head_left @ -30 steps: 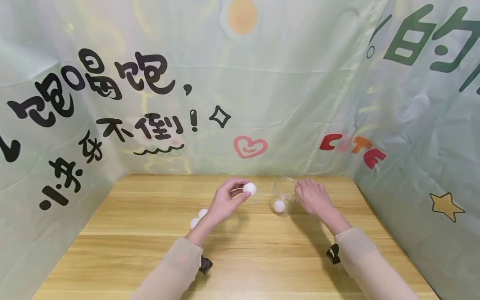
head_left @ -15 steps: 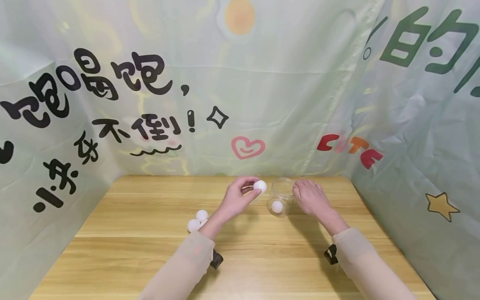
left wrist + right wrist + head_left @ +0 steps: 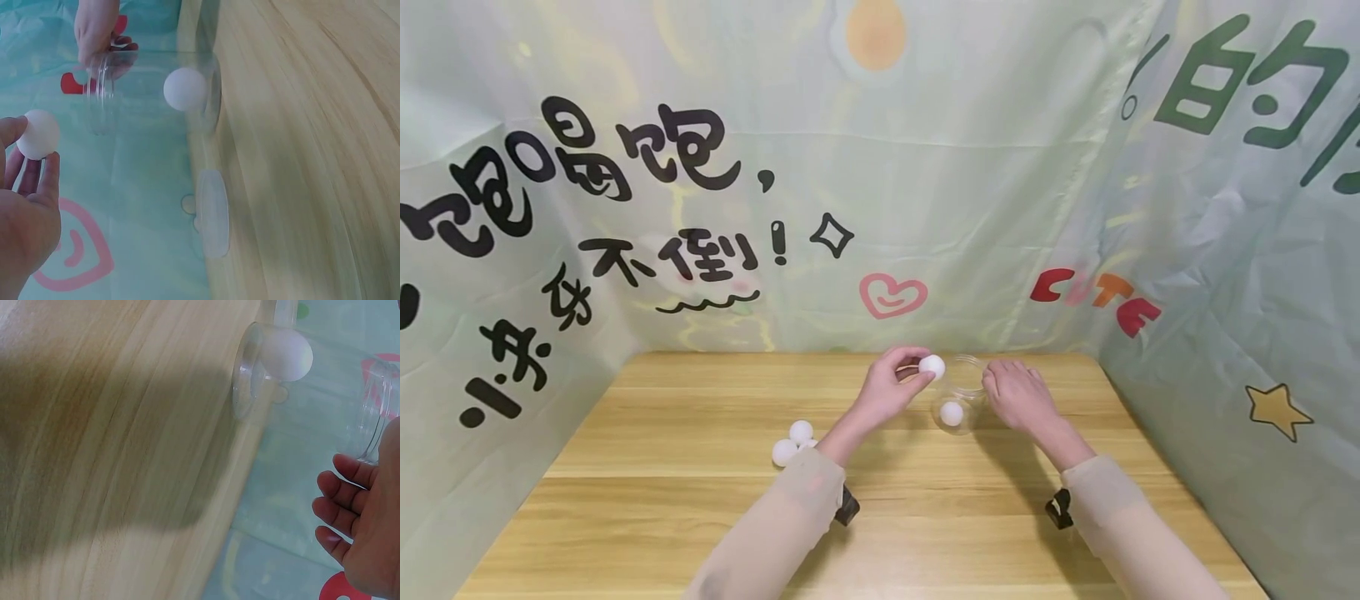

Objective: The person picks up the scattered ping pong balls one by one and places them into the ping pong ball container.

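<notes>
My left hand [image 3: 887, 390] pinches a white ping-pong ball [image 3: 932, 367] between thumb and fingertips, just left of the mouth of a clear jar [image 3: 137, 94]. The jar stands upright on the table, with one white ball [image 3: 951, 413] lying at its bottom. On the jar's far side from that hand, my right hand [image 3: 1021, 396] grips the threaded rim with its fingers curled. The right wrist view shows those fingers [image 3: 337, 515] right at the rim, the thumb out of sight. A whitish, translucent round lid [image 3: 213, 212] lies beside the jar.
Three more white balls [image 3: 786, 452] sit together on the wooden table [image 3: 685, 500], partly behind my left forearm. Printed cloth walls [image 3: 1000, 208] enclose the table at the back and both sides. Each wrist carries a black camera [image 3: 1060, 509].
My left hand has carried its ball rightward and slightly up, to the jar's mouth. More of the ball group shows beside the forearm. My right hand keeps its place on the rim.
</notes>
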Demonstrator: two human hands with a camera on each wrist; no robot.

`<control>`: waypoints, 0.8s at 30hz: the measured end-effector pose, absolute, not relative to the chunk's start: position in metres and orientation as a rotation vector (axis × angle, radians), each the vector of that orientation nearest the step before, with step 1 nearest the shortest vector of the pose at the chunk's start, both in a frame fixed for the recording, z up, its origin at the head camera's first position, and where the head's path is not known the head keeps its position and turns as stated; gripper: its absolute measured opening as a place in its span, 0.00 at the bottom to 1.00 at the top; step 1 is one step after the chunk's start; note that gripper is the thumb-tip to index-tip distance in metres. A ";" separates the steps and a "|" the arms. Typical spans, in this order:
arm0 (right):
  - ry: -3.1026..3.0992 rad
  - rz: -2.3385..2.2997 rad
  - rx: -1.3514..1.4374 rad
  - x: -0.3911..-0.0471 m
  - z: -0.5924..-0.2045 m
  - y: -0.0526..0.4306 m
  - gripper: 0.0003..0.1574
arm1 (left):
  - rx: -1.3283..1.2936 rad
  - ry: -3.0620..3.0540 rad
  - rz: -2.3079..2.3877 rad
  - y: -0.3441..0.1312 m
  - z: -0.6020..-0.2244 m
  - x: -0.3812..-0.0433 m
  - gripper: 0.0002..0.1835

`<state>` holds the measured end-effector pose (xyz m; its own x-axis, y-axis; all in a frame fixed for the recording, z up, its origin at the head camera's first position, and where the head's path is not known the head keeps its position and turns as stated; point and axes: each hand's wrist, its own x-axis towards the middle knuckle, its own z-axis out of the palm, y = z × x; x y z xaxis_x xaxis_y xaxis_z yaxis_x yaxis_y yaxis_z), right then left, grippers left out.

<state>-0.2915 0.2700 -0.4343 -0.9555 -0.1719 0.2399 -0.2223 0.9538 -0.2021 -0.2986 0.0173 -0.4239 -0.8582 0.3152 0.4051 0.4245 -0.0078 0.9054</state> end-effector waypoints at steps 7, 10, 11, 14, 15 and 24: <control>-2.885 0.335 0.283 -0.291 -0.435 0.271 0.22 | -0.812 -2.169 -1.992 0.029 -0.428 -0.304 0.18; -2.884 0.337 0.280 -0.291 -0.434 0.270 0.23 | -0.809 -2.179 -1.972 0.033 -0.431 -0.306 0.18; -2.884 0.338 0.279 -0.291 -0.434 0.270 0.23 | -0.810 -2.183 -1.963 0.034 -0.432 -0.307 0.18; -2.885 0.338 0.280 -0.291 -0.434 0.270 0.23 | -0.820 -2.197 -1.923 0.038 -0.434 -0.310 0.18; -2.885 0.338 0.280 -0.291 -0.434 0.270 0.24 | -0.820 -2.206 -1.904 0.039 -0.434 -0.311 0.19; -2.880 0.334 0.281 -0.292 -0.435 0.269 0.24 | -0.780 -2.287 -1.850 0.046 -0.432 -0.314 0.19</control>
<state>-0.2923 0.2692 -0.4354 -0.9555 -0.1624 0.2461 -0.2145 0.9556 -0.2021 -0.3135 0.0463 -0.4321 -0.8641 0.3243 0.3849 0.4441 0.1315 0.8863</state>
